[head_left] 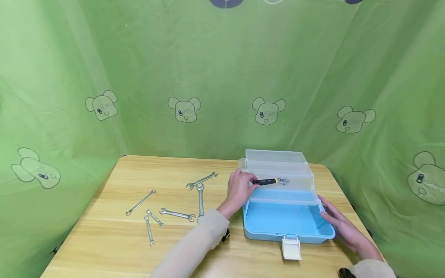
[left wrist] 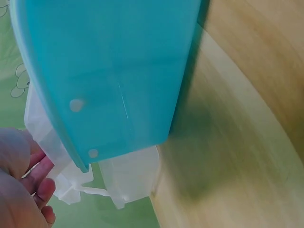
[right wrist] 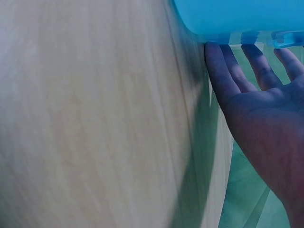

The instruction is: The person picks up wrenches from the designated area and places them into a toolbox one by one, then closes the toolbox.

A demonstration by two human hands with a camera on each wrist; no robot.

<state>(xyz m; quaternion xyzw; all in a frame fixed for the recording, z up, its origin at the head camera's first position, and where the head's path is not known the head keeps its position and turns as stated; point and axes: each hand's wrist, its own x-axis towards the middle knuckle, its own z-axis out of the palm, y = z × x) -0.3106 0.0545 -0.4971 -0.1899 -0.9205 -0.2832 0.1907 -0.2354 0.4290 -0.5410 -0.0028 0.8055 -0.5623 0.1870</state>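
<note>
My left hand (head_left: 240, 190) pinches the black handle of an adjustable wrench (head_left: 267, 182), whose silver head points right. The wrench overlaps the translucent tiers (head_left: 278, 170) of an opened blue toolbox (head_left: 255, 234). Seen from the left wrist, the hand (left wrist: 21, 190) is beside the box's translucent upper part, with the wrench hidden. My right hand (head_left: 342, 227) touches the right side of the toolbox. Its fingers are extended to the blue wall (right wrist: 242, 19) in the right wrist view.
Several silver wrenches lie spread over the wooden table (head_left: 114, 239), left of the box; one double open-ended wrench (head_left: 177, 214) is nearest my left forearm. A white latch (head_left: 291, 249) hangs at the toolbox's front. Green printed curtain (head_left: 222, 69) surrounds the table.
</note>
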